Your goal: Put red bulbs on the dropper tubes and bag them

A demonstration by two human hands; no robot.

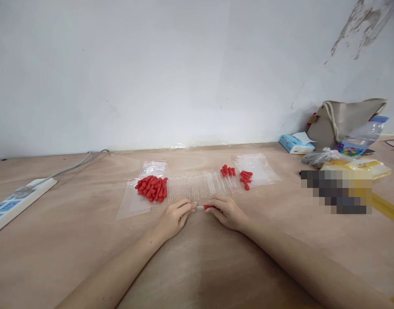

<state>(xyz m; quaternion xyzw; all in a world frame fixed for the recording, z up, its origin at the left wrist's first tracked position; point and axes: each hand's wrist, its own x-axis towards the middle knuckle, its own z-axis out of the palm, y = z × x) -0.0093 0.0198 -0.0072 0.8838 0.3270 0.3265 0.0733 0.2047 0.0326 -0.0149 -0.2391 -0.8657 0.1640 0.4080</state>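
Head view: near the middle of the frame, just below a row of clear tubes (187, 187), two bare hands face each other low over the counter (197, 270). The left hand (178, 215) has its fingers pinched together on a thin clear tube (200, 207), whose short bare stretch shows between the hands. The right hand (228, 213) has its fingers closed around a small red bulb (206, 207) at the tube's right end; how far the tube sits inside it is hidden by the fingers.

The tube looks very light, stiff and smooth, so it may slip or roll, and if it is glass it could snap under a sideways bend. It is best held close to the end that meets the bulb, with the push kept straight along its length. The bulb seems soft and rubbery, likely grippy and forgiving of a squeeze; its neck would be the place to steady it.

Left of the row lies a pile of red bulbs (151, 189) on clear bags (132, 207). At the row's upper right, a cluster of red ends (228, 171) appears fitted on tubes, with loose-looking red pieces (246, 176) beside it.
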